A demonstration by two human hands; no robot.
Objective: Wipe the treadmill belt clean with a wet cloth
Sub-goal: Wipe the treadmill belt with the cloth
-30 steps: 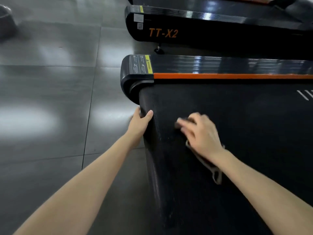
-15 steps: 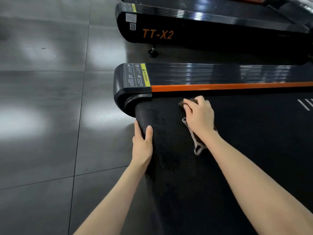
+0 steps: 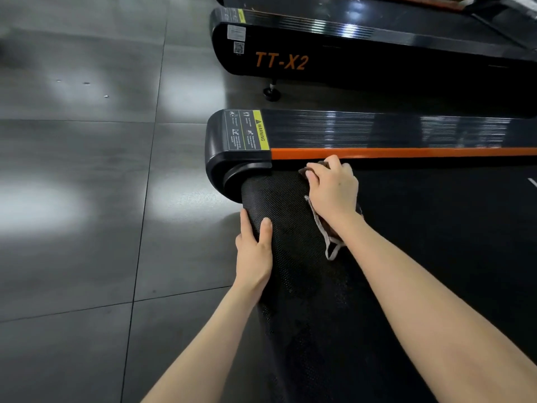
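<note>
At the rear roller end of the treadmill belt [image 3: 406,257], just beside the orange side rail [image 3: 406,152], a grey wet cloth [image 3: 331,242] is pressed down under the right hand [image 3: 334,190], whose fingers are curled over it. The belt's rounded edge is gripped by the left hand [image 3: 254,251], thumb on top. The cloth is judged limp and light, best held bunched. The textured belt, judged taut and grippy, is best taken at its edge.

"TT-X2" is seen in orange letters on the far treadmill [image 3: 377,62], beside a QR sticker [image 3: 239,48]. "WARNING" is read on the yellow strip of the label [image 3: 245,130] on the near treadmill [image 3: 377,126]; the small print cannot be made out.
</note>
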